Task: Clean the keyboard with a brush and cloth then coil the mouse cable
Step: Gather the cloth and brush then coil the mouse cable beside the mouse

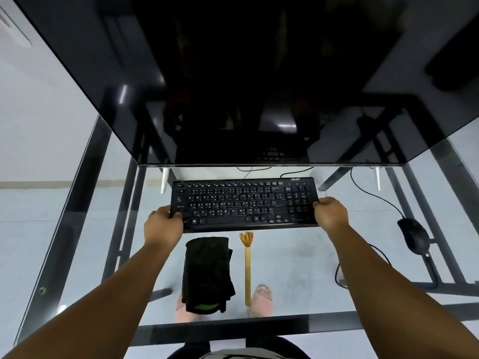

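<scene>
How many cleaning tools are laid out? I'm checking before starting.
2: a folded dark cloth and a wooden brush beside it, both nearer the person than the keyboard.

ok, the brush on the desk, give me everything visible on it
The brush is a slim stick with a straight, light wood-coloured handle and a short tuft of splayed tan bristles at the far end. It lies flat on the glass desk, lengthwise away from the person, bristles pointing at the keyboard's near edge. The folded dark cloth lies just to its left, apart from it. Neither hand touches it.
</scene>
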Motion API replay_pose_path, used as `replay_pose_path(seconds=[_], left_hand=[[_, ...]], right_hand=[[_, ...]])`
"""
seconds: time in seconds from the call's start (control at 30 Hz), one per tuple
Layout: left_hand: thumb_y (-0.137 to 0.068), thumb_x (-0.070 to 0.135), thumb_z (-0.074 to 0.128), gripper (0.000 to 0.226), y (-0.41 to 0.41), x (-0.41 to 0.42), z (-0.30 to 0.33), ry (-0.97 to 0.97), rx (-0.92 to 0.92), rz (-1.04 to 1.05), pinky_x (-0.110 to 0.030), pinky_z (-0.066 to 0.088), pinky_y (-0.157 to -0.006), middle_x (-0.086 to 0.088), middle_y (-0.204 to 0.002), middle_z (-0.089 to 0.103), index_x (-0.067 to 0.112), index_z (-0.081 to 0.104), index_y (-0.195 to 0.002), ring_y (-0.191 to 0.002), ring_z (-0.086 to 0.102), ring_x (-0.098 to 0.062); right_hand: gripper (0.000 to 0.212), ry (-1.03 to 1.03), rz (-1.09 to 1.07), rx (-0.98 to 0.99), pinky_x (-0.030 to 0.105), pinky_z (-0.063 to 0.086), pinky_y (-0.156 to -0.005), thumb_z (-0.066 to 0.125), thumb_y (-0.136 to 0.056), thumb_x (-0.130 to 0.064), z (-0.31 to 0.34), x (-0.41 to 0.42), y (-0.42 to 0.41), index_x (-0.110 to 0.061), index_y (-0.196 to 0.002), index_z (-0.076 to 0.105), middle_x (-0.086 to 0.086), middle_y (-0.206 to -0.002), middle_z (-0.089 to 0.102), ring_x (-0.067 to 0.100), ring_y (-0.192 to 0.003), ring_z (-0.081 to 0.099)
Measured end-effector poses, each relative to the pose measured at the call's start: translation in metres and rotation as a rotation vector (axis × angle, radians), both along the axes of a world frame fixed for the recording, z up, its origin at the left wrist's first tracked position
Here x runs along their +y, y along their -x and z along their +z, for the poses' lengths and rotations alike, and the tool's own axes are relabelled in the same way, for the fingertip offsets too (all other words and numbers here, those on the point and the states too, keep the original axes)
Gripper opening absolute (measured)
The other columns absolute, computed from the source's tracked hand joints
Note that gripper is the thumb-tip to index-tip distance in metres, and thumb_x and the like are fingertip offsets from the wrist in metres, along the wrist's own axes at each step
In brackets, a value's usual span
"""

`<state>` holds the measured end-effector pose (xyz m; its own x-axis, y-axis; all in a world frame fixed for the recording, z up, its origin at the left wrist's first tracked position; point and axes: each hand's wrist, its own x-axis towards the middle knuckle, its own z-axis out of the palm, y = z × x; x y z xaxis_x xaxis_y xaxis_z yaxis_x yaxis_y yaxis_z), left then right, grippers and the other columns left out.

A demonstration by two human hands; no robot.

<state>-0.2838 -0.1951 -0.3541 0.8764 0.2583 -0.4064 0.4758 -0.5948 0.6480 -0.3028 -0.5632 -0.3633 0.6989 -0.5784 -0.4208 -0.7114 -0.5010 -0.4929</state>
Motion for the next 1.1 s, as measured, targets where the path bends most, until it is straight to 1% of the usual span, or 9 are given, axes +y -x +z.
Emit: replay_pose_path(seconds=[0.13,0.23,0.37,0.43,0.5,0.7,0.87,0.93,1.1], left_hand=[[-0.089,0.016,0.043,0.022,-0.016,-0.002,0.004,-0.003,-0.011,0.004,-0.034,0.041,-0.058,-0.015,-0.071,0.060,0.008,0.061,-0.080,-0.063,0.052,-0.031],[-0.087,0.017,0.042,0.021,-0.030,-0.002,0.006,-0.016,-0.017,0.018,-0.030,0.035,-0.052,-0.011,-0.066,0.055,0.008,0.057,-0.077,-0.059,0.047,-0.027],[-0.088,0.019,0.044,0.018,-0.046,-0.004,0.008,-0.012,-0.039,0.036,-0.035,0.045,-0.063,-0.005,-0.079,0.061,0.018,0.061,-0.082,-0.071,0.054,-0.029],[-0.091,0.021,0.046,0.021,-0.053,-0.007,0.007,-0.013,-0.056,0.055,-0.035,0.045,-0.072,0.002,-0.091,0.056,0.018,0.065,-0.100,-0.078,0.052,-0.027],[-0.092,0.022,0.047,0.030,-0.057,-0.008,0.007,-0.037,-0.059,0.053,-0.033,0.042,-0.073,-0.001,-0.098,0.055,0.014,0.063,-0.116,-0.079,0.051,-0.025],[-0.090,0.020,0.044,0.018,-0.059,-0.007,0.000,-0.067,-0.016,-0.006,-0.032,0.042,-0.061,-0.013,-0.093,0.059,0.012,0.061,-0.088,-0.074,0.055,-0.028],[-0.091,0.021,0.047,0.016,-0.058,-0.007,-0.003,-0.095,-0.014,-0.019,-0.033,0.041,-0.065,-0.012,-0.094,0.059,0.012,0.060,-0.087,-0.077,0.055,-0.029],[-0.090,0.021,0.046,0.017,-0.058,-0.007,-0.003,-0.094,-0.009,-0.027,-0.033,0.041,-0.062,-0.013,-0.093,0.059,0.014,0.061,-0.088,-0.075,0.056,-0.028],[-0.091,0.023,0.049,0.015,-0.058,-0.007,-0.004,-0.116,-0.007,-0.043,-0.035,0.042,-0.073,-0.009,-0.103,0.055,0.018,0.060,-0.099,-0.082,0.053,-0.027]], right_hand=[[0.019,-0.027,-0.022,-0.062,0.034,0.046,-0.074,0.046,-0.093,-0.018,-0.004,-0.002,-0.007,-0.010,-0.096,0.064,-0.001,-0.076,0.059,0.027,-0.085,0.057],[0.019,-0.065,-0.043,-0.109,0.036,0.048,-0.081,0.049,-0.093,-0.017,-0.006,-0.004,-0.018,-0.011,-0.099,0.066,-0.001,-0.080,0.057,0.026,-0.087,0.056],[0.017,-0.119,-0.076,-0.140,0.039,0.048,-0.091,0.051,-0.093,-0.016,-0.008,-0.005,-0.033,-0.015,-0.101,0.066,0.000,-0.088,0.058,0.027,-0.094,0.056],[0.021,-0.135,-0.089,-0.145,0.038,0.048,-0.090,0.051,-0.093,-0.016,-0.010,-0.007,-0.040,-0.013,-0.107,0.066,0.001,-0.090,0.059,0.025,-0.092,0.055],[0.022,-0.132,-0.082,-0.143,0.037,0.048,-0.088,0.051,-0.093,-0.017,-0.010,-0.008,-0.045,-0.013,-0.108,0.066,0.003,-0.093,0.061,0.024,-0.091,0.054],[0.019,-0.106,-0.060,-0.129,0.034,0.047,-0.081,0.050,-0.094,-0.020,-0.012,-0.008,-0.049,-0.015,-0.102,0.066,0.002,-0.091,0.062,0.026,-0.089,0.057],[0.013,-0.120,-0.072,-0.143,0.029,0.042,-0.073,0.052,-0.092,-0.019,-0.013,-0.007,-0.048,-0.021,-0.093,0.064,-0.010,-0.076,0.057,0.021,-0.080,0.056],[0.011,-0.120,-0.077,-0.151,0.028,0.041,-0.072,0.053,-0.091,-0.019,-0.012,-0.007,-0.048,-0.023,-0.087,0.062,-0.010,-0.074,0.057,0.018,-0.075,0.054],[0.016,-0.106,-0.077,-0.164,0.028,0.039,-0.066,0.054,-0.092,-0.023,-0.011,-0.006,-0.047,-0.028,-0.077,0.058,-0.006,-0.076,0.059,0.005,-0.067,0.049]])
